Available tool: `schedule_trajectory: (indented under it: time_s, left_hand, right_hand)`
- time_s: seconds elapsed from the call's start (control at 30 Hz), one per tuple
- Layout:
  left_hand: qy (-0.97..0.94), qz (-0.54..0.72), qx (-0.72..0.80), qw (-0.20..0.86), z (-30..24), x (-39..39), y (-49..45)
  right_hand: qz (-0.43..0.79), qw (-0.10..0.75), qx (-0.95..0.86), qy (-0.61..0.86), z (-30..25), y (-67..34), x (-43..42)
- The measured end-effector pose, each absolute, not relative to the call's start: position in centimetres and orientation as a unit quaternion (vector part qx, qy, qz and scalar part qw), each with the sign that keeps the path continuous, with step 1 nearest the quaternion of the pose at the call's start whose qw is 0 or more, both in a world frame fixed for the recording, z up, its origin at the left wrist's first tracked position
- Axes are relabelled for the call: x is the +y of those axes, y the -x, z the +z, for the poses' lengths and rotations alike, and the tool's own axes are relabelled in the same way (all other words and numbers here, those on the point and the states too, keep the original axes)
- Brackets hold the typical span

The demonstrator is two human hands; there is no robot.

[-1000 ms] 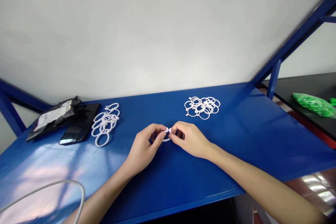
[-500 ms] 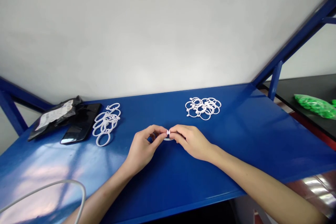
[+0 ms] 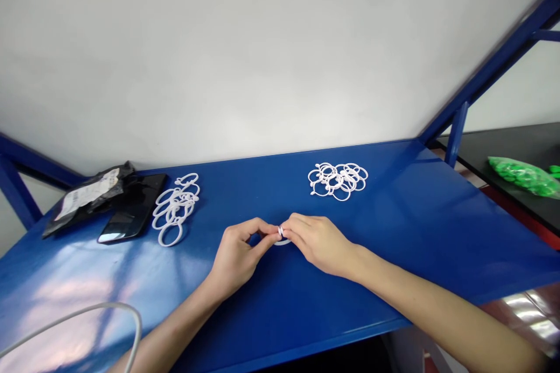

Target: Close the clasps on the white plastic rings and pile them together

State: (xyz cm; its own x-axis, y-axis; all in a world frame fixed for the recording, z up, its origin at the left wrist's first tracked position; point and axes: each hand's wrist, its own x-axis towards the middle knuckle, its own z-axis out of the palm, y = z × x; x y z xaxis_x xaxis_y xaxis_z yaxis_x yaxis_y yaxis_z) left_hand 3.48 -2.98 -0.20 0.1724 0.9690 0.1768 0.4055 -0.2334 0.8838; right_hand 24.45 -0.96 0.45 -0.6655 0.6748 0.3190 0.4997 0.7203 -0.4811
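1. A blue workbench [image 3: 245,180] fills the lower view, its back edge along a pale grey wall [image 3: 280,58]. Pinkish light glares off the left part of its glossy top.
2. Blue metal struts stand at both ends: a left strut [image 3: 20,192] by the left edge and a right strut [image 3: 457,134] by the back right corner.
3. Beyond the right edge is a black table [image 3: 503,137]; shiny reddish flooring [image 3: 531,312] shows past the front right part.
4. On the black table lies a clear plastic bag [image 3: 522,176] with bright green pieces inside, too small to identify.
5. Near the back left corner lies a black mailer bag [image 3: 94,192] with a white label; its contents are hidden. It partly overlaps a black smartphone [image 3: 129,215].
6. Right of the phone lies a heap of interlocked white rings [image 3: 179,221]. Another heap of thin white rings with small knobs [image 3: 339,178] lies near the back edge, right of centre.
7. A white ring [image 3: 282,242] is around the middle of the workbench, between the hands. The left hand [image 3: 240,253] and right hand [image 3: 321,245] pinch its ends, thumbs against fingers; whether the ends are joined is hidden.
8. A white cable [image 3: 105,305] curves across the near left corner, in front of the left forearm.
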Motion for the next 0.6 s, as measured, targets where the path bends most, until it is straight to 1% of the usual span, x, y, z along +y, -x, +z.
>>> schedule_trajectory:
  time_s: [0.17, 0.33, 0.4, 0.47, 0.53, 0.6]
  left_hand:
    - [-0.712, 0.386, 0.48, 0.337, -0.1, -3.0, -3.3]
    - [-0.759, 0.353, 0.479, 0.266, 0.7, -2.5, -3.1]
    - [-0.783, 0.332, 0.485, 0.202, 0.8, -1.8, -2.5]
    - [-0.791, 0.311, 0.518, 0.1, 0.8, -0.8, -1.1]
    - [-0.768, 0.277, 0.577, -0.009, 0.8, 0.5, 1.1]
    - [-0.735, 0.225, 0.635, -0.08, 0.7, 1.6, 3.7]
  right_hand:
    - [0.161, 0.226, -0.907, 0.316, 0.4, -24.5, -0.9]
    - [0.194, 0.239, -0.885, 0.35, 0.8, -24.3, -0.5]
    - [0.168, 0.26, -0.88, 0.361, 0.9, -24.6, 0.2]
    - [0.104, 0.278, -0.872, 0.39, 1.0, -25.4, 1.3]
    - [0.037, 0.284, -0.845, 0.452, 1.1, -26.7, 2.6]
    - [-0.028, 0.28, -0.809, 0.516, 1.1, -28.2, 3.9]
